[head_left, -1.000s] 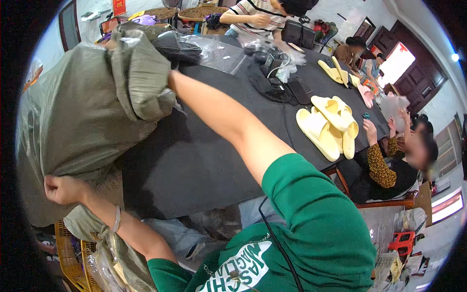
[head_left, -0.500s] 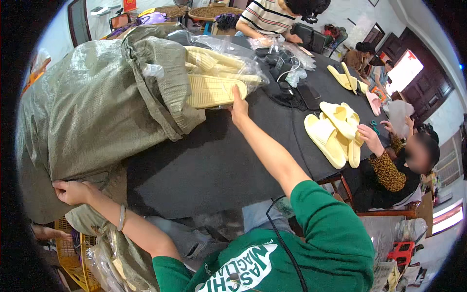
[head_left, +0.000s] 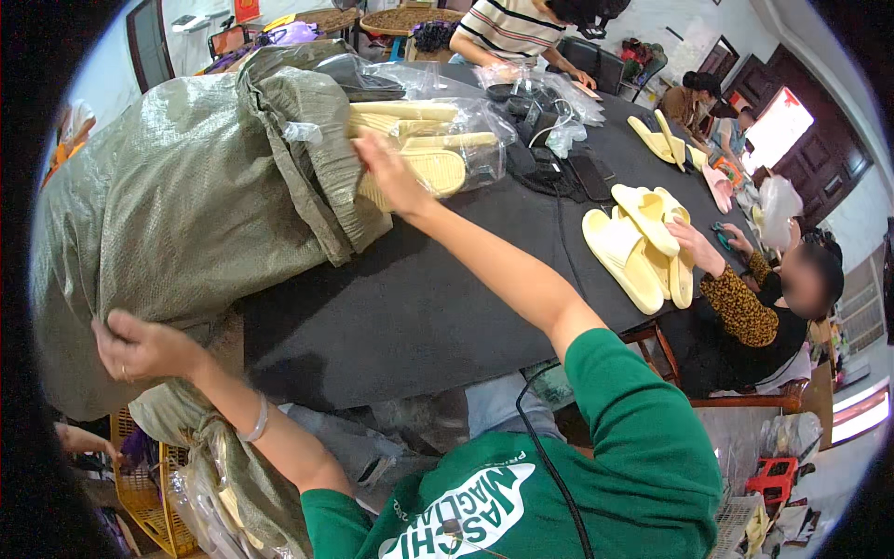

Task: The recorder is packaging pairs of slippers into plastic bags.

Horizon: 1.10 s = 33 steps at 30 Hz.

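A large olive woven sack (head_left: 186, 196) lies on its side across the table, its mouth toward the middle. Pale yellow slippers (head_left: 436, 173) in clear plastic bags (head_left: 489, 158) stick out of that mouth. My right hand (head_left: 396, 174) lies over the slippers beside the sack's rim, fingers stretched out and partly covering a slipper; its grip is loose. At the sack's lower left end is my left hand (head_left: 149, 347), thumb raised and fingers bent. Motion smears those fingers, and whether they hold the sack's fabric is unclear.
On the dark table (head_left: 372, 326) lie black cables and devices (head_left: 540, 121), a phone (head_left: 591, 177) and loose yellow slippers (head_left: 624, 261). A co-worker's hand (head_left: 697, 247) touches them at the right. Another person (head_left: 512, 37) works across the table. Yellow baskets (head_left: 140, 494) stand lower left.
My right hand has moved left from the slipper's sole end to the sack's mouth. The bagged slippers have shifted slightly. My left hand has risen and turned at the sack's lower end.
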### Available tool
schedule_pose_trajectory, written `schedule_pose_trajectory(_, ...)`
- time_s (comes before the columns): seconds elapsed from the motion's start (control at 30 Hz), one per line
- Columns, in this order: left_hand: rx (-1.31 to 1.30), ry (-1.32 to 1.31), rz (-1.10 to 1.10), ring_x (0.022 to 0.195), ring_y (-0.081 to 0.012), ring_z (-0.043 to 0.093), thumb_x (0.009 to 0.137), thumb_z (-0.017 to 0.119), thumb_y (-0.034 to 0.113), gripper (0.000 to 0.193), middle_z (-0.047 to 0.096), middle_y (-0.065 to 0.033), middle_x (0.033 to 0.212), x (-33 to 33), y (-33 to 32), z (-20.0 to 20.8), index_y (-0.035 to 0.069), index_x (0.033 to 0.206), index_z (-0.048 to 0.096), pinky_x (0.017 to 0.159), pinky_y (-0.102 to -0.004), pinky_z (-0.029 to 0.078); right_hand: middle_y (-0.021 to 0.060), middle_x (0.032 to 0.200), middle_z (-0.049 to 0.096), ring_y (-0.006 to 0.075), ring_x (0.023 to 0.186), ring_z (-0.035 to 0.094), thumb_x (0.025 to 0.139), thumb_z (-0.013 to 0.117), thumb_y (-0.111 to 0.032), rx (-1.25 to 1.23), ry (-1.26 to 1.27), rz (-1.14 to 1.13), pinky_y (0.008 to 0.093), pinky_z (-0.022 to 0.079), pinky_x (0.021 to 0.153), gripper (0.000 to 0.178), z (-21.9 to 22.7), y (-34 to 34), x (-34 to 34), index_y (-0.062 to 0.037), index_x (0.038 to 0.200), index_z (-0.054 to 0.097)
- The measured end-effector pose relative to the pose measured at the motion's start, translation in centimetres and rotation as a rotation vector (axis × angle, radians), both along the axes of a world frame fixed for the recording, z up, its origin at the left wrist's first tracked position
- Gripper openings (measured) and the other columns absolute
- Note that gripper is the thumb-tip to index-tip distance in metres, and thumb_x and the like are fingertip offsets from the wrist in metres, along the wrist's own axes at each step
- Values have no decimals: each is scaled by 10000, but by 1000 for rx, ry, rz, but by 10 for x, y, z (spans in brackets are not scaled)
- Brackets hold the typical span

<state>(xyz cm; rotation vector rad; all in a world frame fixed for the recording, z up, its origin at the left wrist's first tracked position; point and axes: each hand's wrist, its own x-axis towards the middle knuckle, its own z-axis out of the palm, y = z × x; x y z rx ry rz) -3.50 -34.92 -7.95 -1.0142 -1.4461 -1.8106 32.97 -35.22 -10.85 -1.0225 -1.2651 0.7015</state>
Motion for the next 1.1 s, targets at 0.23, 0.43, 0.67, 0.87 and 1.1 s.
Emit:
schedule_pose_trajectory(0.23,-303,196,-518,1183,-289,486,955,517,342,480,500,-199,1311,71,-28,22,18,1309,507,986,-361,369,233,1280,488,258,1131,514,717,767,-340,-266,409,150,349,408,970,859,32,29,-99,114,1295,323)
schedule_pose_trajectory(0.43,-444,-180,-1135,1152,-217,500,969,480,408,622,518,-146,1277,48,-1,-8,33,1438,317,966,-349,392,90,1085,604,186,1007,552,761,605,-42,390,108,469,315,434,915,462,85,14,-166,11,1208,499)
schedule_pose_trajectory(0.67,-429,-630,-1378,1025,-173,513,933,574,376,576,528,-102,1228,19,4,-9,-52,1296,442,881,-295,410,153,1011,630,225,914,551,708,559,-95,4,-284,921,333,438,786,396,60,27,-189,-29,1099,570)
schedule_pose_trajectory(0.87,-174,-723,-1132,1064,-192,528,945,565,324,500,565,-121,1204,38,26,-21,-66,1251,498,923,-315,409,166,1065,659,197,974,642,762,437,82,123,-129,539,293,494,853,321,47,12,-181,13,984,658)
schedule_pose_trajectory(1.1,-200,-1028,-1297,1087,-211,540,894,620,390,616,536,-125,1267,39,9,1,-86,1265,498,912,-340,442,220,1023,639,363,967,613,737,625,-180,-81,-690,120,412,484,853,293,3,101,-185,-62,999,681)
